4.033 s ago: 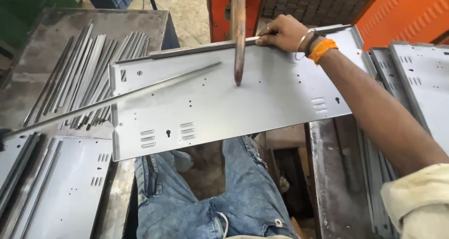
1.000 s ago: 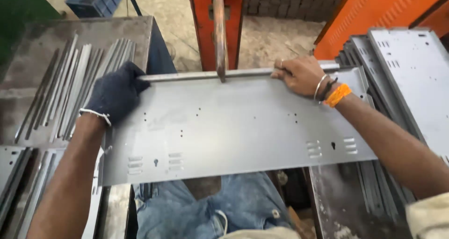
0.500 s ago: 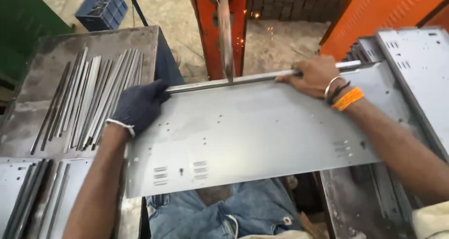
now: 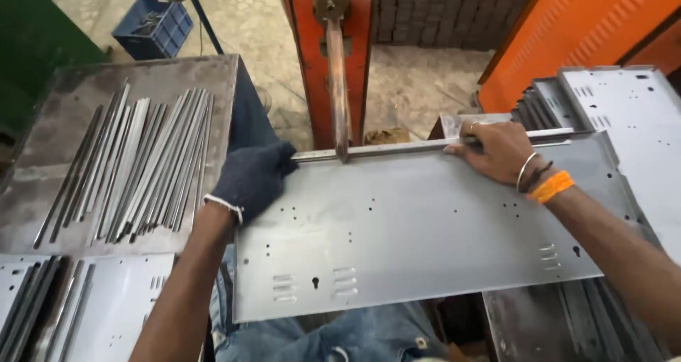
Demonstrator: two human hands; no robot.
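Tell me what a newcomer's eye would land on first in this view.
Probably the large grey metal panel across the middle, with the gloved left hand on its left end and the bare right hand pressing a thin metal strip along its far edge. Straight above, a copper-coloured rod comes down from the orange machine column onto that strip. At left, loose metal strips lie fanned on a worn table.

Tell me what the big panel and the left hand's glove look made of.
Panel: likely sheet steel, matte grey, thin with punched holes, louvres and folded edges; coating unclear. Glove on left hand: dark knit fabric, ribbed texture, pale cuff edge.
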